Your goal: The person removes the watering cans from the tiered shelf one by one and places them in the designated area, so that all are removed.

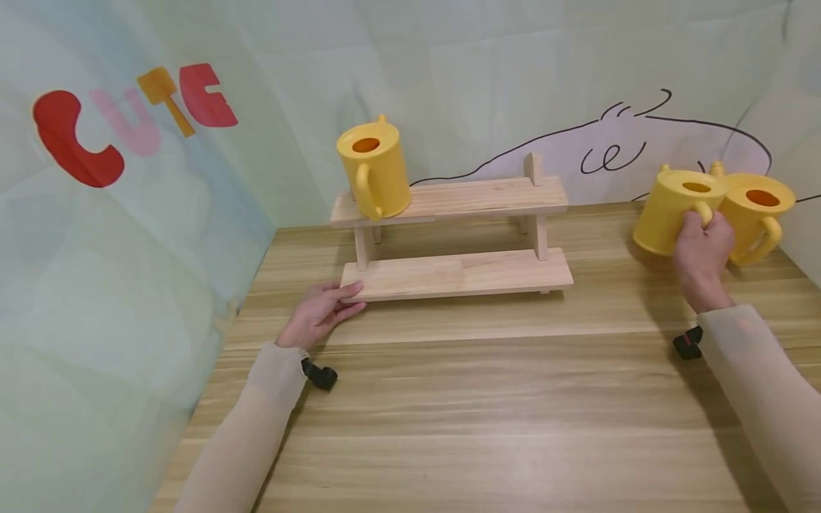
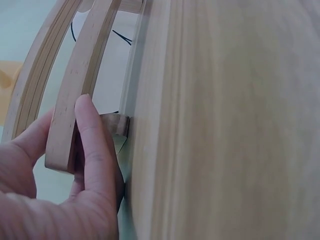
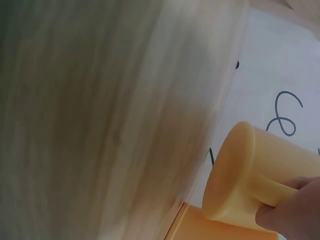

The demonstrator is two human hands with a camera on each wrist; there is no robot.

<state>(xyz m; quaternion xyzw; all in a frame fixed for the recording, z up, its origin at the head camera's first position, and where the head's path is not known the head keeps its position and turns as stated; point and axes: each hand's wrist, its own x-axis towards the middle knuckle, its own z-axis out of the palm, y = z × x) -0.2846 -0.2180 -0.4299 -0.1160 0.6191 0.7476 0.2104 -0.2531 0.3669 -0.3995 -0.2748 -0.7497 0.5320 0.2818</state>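
Observation:
My right hand grips the handle of a yellow watering can at the far right. In the right wrist view its round base shows, raised off the tabletop. A second yellow watering can stands just right of it, overlapped by it. A two-tier wooden shelf stands at the back. My left hand pinches the left end of its lower board, thumb above and fingers below. A third yellow watering can sits upright on the upper tier's left end, handle towards me.
The wood-grain table runs back to a printed cloth wall with line drawings. Another cloth wall with coloured letters borders the left side. A small wooden upright rises at the upper tier's right end.

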